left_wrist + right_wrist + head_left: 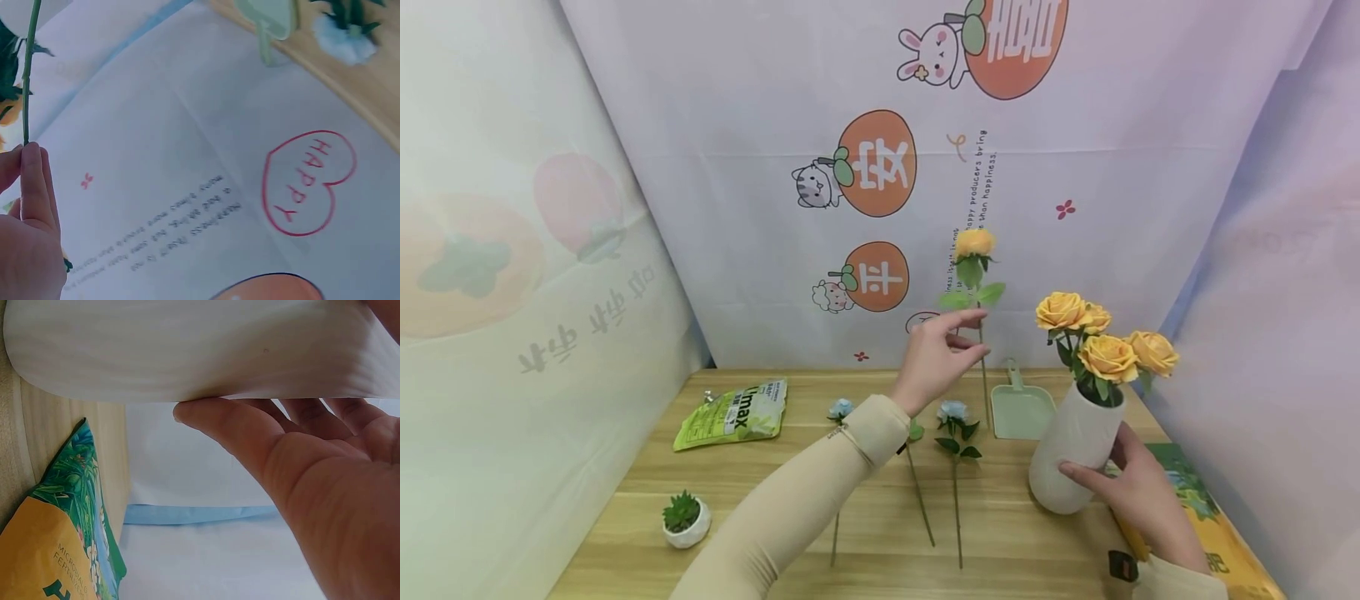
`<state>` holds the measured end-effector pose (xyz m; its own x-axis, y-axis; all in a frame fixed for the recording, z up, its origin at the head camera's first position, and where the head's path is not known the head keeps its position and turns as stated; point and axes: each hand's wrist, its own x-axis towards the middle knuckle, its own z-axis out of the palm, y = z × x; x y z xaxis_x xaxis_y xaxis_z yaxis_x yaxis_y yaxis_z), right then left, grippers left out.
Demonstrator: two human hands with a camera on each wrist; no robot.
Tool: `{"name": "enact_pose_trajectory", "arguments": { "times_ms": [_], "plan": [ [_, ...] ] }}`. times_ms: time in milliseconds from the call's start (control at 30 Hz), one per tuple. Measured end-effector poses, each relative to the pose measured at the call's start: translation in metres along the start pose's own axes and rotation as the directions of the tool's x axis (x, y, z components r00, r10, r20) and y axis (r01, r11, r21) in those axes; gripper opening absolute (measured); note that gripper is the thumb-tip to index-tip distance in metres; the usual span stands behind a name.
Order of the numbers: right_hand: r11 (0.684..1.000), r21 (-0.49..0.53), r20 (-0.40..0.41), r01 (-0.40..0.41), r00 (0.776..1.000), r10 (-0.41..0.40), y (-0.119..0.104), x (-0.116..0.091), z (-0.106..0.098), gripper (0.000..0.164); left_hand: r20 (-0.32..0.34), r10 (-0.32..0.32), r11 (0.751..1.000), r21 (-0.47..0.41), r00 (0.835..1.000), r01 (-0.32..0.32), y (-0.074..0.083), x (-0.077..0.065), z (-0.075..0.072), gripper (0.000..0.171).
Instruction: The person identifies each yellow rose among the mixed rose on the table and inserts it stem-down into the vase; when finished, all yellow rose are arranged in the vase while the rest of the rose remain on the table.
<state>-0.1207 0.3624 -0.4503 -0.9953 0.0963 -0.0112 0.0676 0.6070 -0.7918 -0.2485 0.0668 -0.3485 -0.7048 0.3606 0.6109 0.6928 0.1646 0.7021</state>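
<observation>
My left hand (934,358) pinches the thin green stem (29,75) of a yellow artificial rose (974,243) between thumb and fingertips. The rose stands upright, bloom on top, left of the vase and in front of the back sheet. My right hand (1146,500) grips a white vase (1071,454) from the right, thumb along its near side. The vase leans to the right, with several yellow roses (1108,358) spreading from its mouth. Seen from the right wrist, the thumb (219,419) lies against the smooth vase wall, and the other fingertips are hidden behind it.
Blue roses (952,411) lie on the wooden table (1000,525), one partly under my left sleeve. Behind them is a pale green dustpan-shaped tray (1022,412). A green packet (733,414) and a potted succulent (685,517) stand left. A yellow fertilizer bag (50,550) lies right.
</observation>
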Motion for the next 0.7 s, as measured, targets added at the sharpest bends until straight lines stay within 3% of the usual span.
{"name": "enact_pose_trajectory", "arguments": {
  "times_ms": [233, 367, 700],
  "plan": [
    [1.0, -0.002, -0.013, 0.011, 1.0, -0.011, 0.0, 0.0, 0.001, 0.119, -0.007, 0.122, 0.989, -0.082, 0.992, -0.122, 0.032, 0.024, 0.013, 0.048],
    [1.0, -0.003, -0.016, 0.01, 1.0, -0.01, 0.001, 0.001, 0.001, 0.118, -0.014, 0.181, 0.98, -0.082, 0.983, -0.181, 0.047, 0.036, 0.02, 0.047],
    [0.998, 0.011, -0.027, 0.058, 0.998, -0.058, 0.004, 0.0, 0.003, 0.113, -0.034, 0.21, 0.973, -0.088, 0.977, -0.212, 0.056, 0.048, 0.037, 0.045]
  ]
}}
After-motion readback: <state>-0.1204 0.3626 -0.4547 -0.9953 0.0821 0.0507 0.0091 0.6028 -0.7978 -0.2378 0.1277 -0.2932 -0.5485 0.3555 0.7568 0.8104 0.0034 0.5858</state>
